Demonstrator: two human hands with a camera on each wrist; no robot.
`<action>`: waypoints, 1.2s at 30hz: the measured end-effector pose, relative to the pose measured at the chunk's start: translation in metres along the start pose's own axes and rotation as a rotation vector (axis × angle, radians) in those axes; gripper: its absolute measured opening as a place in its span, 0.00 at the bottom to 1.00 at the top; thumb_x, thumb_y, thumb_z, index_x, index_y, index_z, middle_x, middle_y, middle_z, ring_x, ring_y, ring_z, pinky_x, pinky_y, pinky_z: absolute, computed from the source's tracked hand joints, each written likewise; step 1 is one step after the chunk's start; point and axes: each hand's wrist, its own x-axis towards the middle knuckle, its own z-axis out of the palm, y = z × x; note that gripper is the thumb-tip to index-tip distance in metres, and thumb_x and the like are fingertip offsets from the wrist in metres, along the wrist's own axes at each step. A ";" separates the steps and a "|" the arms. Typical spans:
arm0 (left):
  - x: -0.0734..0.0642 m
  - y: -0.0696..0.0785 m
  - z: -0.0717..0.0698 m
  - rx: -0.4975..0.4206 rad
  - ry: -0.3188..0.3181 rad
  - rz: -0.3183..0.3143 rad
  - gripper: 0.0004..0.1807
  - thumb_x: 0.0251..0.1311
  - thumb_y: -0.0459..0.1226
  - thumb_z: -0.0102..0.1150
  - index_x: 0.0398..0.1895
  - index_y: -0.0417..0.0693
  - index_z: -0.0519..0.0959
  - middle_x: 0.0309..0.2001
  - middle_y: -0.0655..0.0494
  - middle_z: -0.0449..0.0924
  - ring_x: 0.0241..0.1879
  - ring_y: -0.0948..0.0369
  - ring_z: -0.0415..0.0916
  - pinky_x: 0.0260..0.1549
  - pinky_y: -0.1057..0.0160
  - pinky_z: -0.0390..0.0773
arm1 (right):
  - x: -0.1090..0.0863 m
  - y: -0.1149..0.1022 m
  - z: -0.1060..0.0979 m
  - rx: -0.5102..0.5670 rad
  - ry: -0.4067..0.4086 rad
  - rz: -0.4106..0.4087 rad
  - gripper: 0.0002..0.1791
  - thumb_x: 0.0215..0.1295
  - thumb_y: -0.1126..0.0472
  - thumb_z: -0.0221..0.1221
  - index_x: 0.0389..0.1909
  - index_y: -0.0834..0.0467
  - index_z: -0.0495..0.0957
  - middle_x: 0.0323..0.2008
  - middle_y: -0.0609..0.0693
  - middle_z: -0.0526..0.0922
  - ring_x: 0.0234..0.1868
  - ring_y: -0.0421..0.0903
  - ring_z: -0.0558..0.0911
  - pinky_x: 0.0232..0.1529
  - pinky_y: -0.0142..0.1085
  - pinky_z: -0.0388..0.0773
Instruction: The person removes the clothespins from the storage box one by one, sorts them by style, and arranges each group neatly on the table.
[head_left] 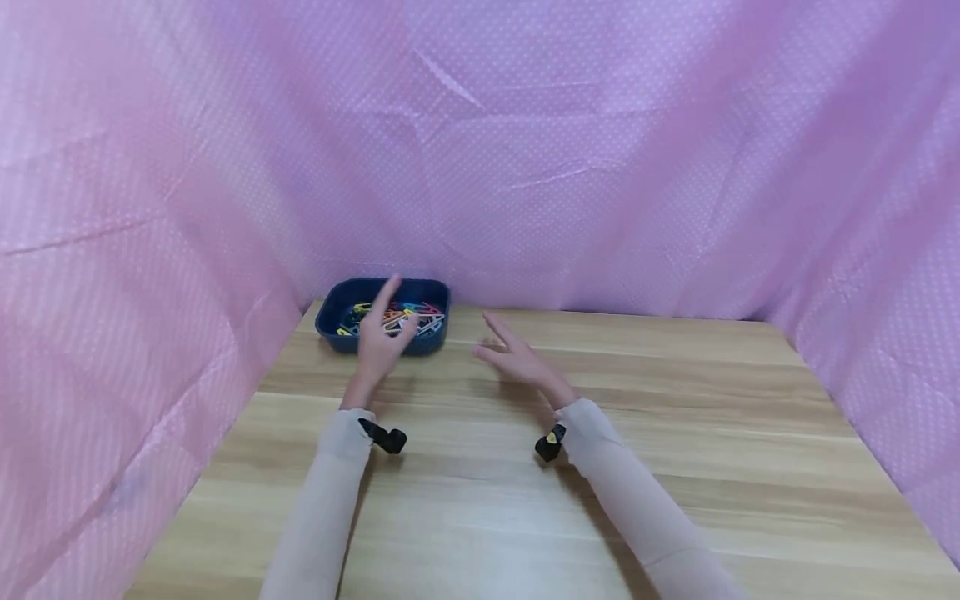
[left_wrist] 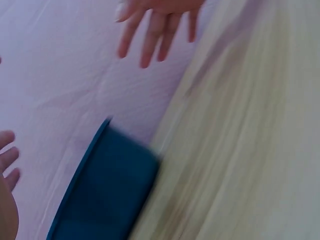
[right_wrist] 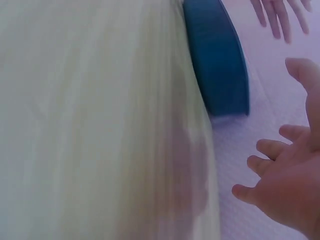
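A dark blue plastic bin (head_left: 327, 329) stands at the table's far left corner. Inside it lies a jumble of small colourful clips (head_left: 427, 322), too small to make out exactly. My left hand (head_left: 380, 342) hovers in front of and over the bin with its fingers spread, hiding part of the contents. To the right of the bin, my right hand (head_left: 517, 362) is held above the table with fingers extended and nothing in it. In the right wrist view the bin's side (right_wrist: 217, 60) shows beyond the right hand (right_wrist: 290, 185). Neither hand holds anything.
The wood-grain table (head_left: 480, 500) spreads under both arms. Pink dotted cloth (head_left: 570, 192) hangs behind the table and along both sides, close behind the bin. Black wrist cameras (head_left: 386, 436) are strapped at both sleeve cuffs.
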 end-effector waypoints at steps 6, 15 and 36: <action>-0.003 -0.017 -0.041 0.014 0.222 -0.190 0.35 0.65 0.39 0.61 0.77 0.50 0.65 0.77 0.49 0.64 0.79 0.53 0.55 0.77 0.55 0.52 | 0.013 -0.006 0.021 0.147 -0.014 0.024 0.44 0.76 0.50 0.57 0.83 0.52 0.44 0.83 0.51 0.48 0.81 0.56 0.55 0.79 0.52 0.52; -0.020 -0.035 -0.079 -0.325 0.256 -0.585 0.37 0.75 0.45 0.51 0.82 0.67 0.49 0.83 0.61 0.44 0.81 0.65 0.37 0.80 0.55 0.39 | 0.029 -0.009 0.042 0.241 -0.016 0.036 0.44 0.75 0.51 0.57 0.82 0.59 0.45 0.82 0.55 0.50 0.82 0.52 0.52 0.79 0.47 0.51; -0.016 -0.060 -0.087 -0.531 0.244 -0.794 0.31 0.79 0.51 0.41 0.80 0.50 0.59 0.78 0.49 0.60 0.77 0.58 0.57 0.77 0.57 0.55 | 0.035 -0.002 0.042 0.351 -0.071 0.015 0.38 0.77 0.62 0.53 0.80 0.64 0.47 0.81 0.60 0.50 0.81 0.55 0.52 0.79 0.48 0.51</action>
